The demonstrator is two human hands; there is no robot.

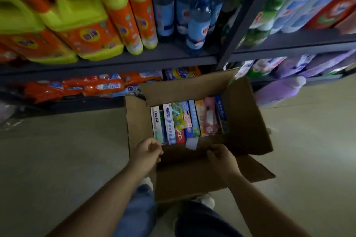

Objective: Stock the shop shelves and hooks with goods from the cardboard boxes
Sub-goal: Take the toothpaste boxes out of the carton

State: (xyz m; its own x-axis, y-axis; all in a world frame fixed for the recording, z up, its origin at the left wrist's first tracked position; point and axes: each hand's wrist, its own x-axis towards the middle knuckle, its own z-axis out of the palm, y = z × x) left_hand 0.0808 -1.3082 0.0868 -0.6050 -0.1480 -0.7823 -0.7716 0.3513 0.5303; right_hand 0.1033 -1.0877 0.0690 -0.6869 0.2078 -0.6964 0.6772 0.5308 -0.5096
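Cardboard box (240,121) of toothpaste cartons (185,121) sits open below you, your left hand (147,153) loosely curled at its near edge, your right hand (221,158) pinching the near flap (188,175).

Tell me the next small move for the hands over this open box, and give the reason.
Probably reach the left hand forward and pinch the white "Doctor" carton at the left end of the row. The cardboard box already stands open, its cartons packed upright side by side. Both hands hover at the near rim; the right hand seems to touch the near flap, so it can steady the box.
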